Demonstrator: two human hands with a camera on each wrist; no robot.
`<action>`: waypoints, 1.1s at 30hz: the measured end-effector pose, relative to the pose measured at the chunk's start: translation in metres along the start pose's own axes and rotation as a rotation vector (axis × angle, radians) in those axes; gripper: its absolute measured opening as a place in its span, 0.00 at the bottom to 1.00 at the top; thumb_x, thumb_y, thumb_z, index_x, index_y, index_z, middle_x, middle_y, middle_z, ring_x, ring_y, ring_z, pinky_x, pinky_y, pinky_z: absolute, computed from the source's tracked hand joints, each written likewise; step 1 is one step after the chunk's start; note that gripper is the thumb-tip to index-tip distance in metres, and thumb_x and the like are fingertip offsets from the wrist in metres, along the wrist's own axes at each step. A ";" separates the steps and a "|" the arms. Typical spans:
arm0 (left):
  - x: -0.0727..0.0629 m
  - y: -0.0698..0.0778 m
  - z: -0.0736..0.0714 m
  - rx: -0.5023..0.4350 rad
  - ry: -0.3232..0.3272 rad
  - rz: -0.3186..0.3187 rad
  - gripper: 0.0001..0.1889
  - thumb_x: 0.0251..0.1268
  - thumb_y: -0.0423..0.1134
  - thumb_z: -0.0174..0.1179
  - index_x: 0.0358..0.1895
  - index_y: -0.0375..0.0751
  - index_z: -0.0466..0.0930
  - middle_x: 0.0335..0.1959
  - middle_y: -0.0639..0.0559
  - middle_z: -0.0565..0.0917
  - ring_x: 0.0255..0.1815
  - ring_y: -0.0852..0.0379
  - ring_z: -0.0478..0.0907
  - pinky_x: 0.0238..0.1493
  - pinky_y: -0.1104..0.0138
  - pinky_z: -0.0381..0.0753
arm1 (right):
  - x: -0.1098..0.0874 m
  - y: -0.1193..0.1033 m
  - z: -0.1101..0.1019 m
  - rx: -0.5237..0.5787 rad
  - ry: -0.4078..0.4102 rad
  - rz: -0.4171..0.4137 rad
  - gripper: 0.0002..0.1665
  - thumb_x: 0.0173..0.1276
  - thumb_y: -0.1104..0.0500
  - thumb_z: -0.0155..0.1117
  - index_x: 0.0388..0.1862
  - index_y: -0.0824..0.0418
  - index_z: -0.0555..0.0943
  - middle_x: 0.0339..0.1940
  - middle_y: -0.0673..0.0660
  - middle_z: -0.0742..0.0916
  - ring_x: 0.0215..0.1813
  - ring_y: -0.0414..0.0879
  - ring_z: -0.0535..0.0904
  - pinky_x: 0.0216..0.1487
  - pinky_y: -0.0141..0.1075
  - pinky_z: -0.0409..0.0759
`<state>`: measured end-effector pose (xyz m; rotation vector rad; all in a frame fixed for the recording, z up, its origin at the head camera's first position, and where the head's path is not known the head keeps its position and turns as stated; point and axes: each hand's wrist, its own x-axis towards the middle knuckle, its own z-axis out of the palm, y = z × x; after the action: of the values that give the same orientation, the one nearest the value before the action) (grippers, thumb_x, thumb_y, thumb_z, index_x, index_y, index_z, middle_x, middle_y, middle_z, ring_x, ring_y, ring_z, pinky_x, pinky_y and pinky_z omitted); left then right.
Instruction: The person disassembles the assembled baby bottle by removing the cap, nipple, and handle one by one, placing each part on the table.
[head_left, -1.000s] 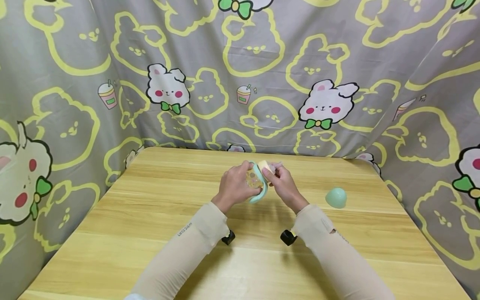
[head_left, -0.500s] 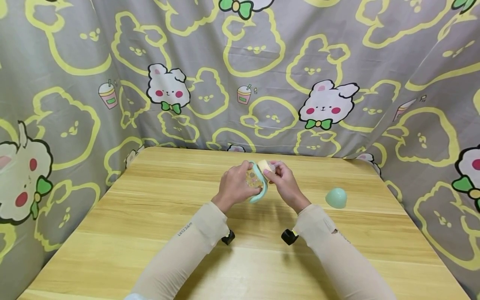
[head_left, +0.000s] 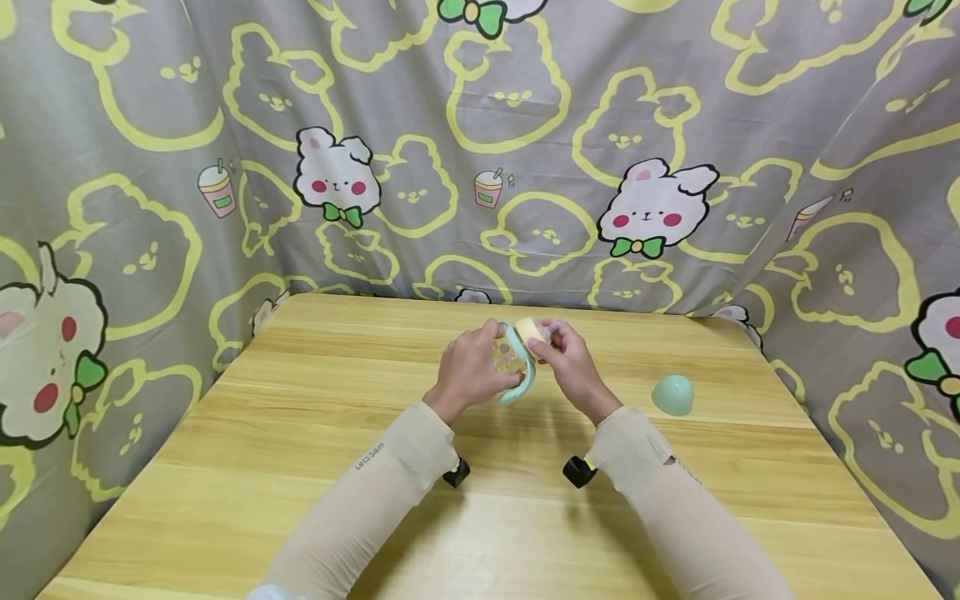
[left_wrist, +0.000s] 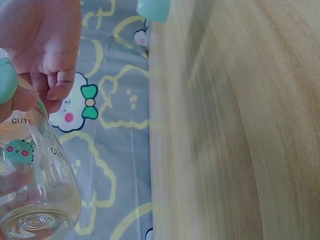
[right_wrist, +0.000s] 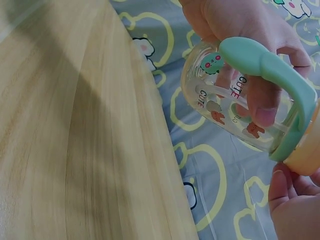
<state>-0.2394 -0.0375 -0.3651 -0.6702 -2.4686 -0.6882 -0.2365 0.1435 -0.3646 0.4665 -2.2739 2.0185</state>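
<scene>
- Left hand [head_left: 468, 371]: curled round the bottle [head_left: 507, 357], thumb on one side with the nail showing in the right wrist view, fingers on the other. The thumb sits inside the curve of the mint handle [right_wrist: 295, 90].
- Right hand [head_left: 572, 364]: thumb and fingertips pinching the peach-yellow collar [right_wrist: 306, 152] at the bottle's top end. There's something clear-ish poking out beyond the collar by those fingers, too small to make out.
- The bottle itself is up in the air over the table [head_left: 300, 500], about midway between the side edges and closer to the far edge. It's tipped over, base toward the left, collar end toward the right. See-through, with "CUTE" lettering, a little green face and some brown bears printed on it.
- Mint cap [head_left: 672, 396]: sitting on the table off to the right, between the right hand and the right edge, nearer the far right corner than the bottle is. Touching neither hand.
- Beige sleeves [head_left: 375, 492] run down both arms, small lettering on the left one. A black gadget [head_left: 456, 473] hangs under each wrist.
- Past the table's far and side edges: grey curtain [head_left: 420, 83] with yellow outlines and white rabbits.
</scene>
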 end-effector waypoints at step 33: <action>-0.002 -0.003 0.007 0.024 0.064 0.055 0.31 0.37 0.52 0.78 0.45 0.41 0.76 0.27 0.52 0.82 0.22 0.57 0.74 0.23 0.66 0.72 | 0.004 -0.001 0.002 -0.072 -0.047 0.094 0.38 0.74 0.50 0.56 0.73 0.70 0.57 0.59 0.68 0.74 0.56 0.55 0.76 0.54 0.39 0.75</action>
<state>-0.2422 -0.0366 -0.3722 -0.6939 -2.3875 -0.6481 -0.2397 0.1403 -0.3634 0.4144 -2.4305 1.9795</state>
